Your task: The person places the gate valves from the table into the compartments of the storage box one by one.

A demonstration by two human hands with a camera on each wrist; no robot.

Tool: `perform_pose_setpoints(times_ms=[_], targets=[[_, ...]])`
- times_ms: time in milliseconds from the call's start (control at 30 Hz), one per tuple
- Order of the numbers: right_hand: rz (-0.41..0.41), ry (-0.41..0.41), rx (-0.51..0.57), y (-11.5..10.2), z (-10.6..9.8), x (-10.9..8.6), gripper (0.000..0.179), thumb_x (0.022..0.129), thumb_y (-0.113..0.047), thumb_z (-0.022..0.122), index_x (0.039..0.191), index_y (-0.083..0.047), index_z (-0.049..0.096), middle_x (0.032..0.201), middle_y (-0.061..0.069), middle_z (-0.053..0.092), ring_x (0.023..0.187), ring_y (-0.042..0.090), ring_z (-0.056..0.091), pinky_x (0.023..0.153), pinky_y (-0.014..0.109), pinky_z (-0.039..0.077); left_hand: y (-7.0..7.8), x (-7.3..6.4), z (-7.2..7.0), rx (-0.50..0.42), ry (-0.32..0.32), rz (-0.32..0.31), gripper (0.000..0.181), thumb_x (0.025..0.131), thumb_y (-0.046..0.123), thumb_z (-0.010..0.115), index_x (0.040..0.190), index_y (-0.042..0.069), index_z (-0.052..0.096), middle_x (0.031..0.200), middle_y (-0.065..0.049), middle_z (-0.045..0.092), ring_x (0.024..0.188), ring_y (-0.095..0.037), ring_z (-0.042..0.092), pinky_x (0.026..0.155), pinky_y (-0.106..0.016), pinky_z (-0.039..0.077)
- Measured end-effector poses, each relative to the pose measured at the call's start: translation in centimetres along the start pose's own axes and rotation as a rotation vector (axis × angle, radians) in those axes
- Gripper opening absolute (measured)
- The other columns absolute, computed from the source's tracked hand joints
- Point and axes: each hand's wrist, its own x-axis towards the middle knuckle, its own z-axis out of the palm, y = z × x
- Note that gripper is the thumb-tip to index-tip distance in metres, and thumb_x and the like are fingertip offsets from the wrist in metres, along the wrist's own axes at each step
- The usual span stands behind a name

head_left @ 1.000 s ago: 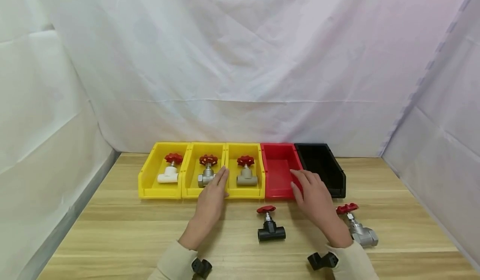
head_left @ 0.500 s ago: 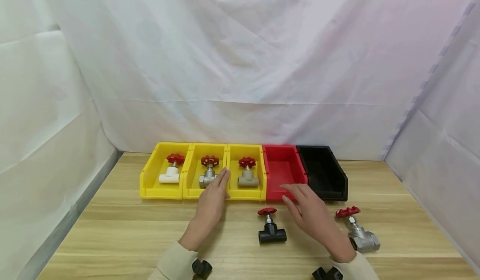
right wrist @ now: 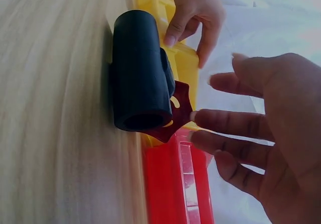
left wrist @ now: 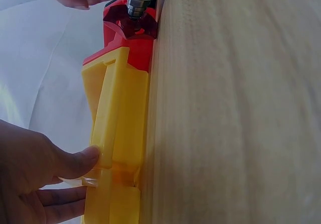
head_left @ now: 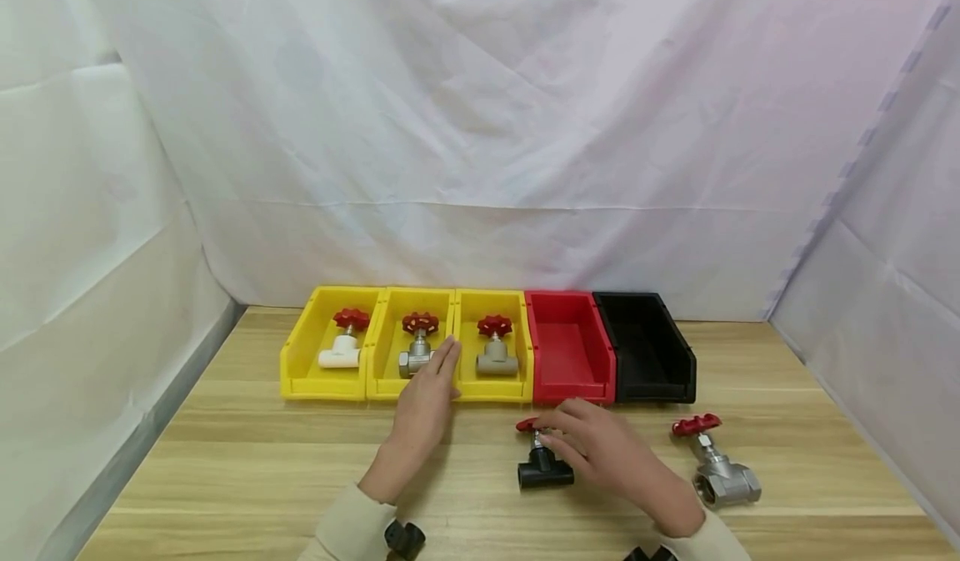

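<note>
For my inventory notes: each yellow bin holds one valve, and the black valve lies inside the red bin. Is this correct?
Not entirely: the head view shows the black valve on the table, outside the red bin. Each yellow bin does hold one valve.

Black valve (head_left: 545,473): smooth matt plastic, its stem (left wrist: 136,7) shiny metal. Silver valve (head_left: 727,483) on the counter (head_left: 262,478): metal, dull sheen. Counter: smooth grained wood. Yellow bins (head_left: 322,388), red bin (head_left: 573,393): smooth, slightly glossy plastic. Backdrop (head_left: 480,127): creased matt cloth.
</note>
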Motion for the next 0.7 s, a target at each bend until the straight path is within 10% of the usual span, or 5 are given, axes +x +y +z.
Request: perform_pose_setpoints(times_ms=[700], targets=[[0.056, -0.351, -0.004, -0.45, 0.59, -0.08, 0.052, 0.085, -0.068, 0.049, 0.127, -0.038, 0.059, 0.122, -0.005, 0.058, 0.107, 0.018, 0.055, 0.090, 0.049, 0.047, 0.13, -0.06, -0.06, -0.003, -0.013, -0.010, 0.064, 0.079, -0.005, 0.073, 0.138, 0.001, 0.048, 0.145, -0.013, 0.042, 0.079, -0.022, 0.060, 0.049, -0.019, 0.041]])
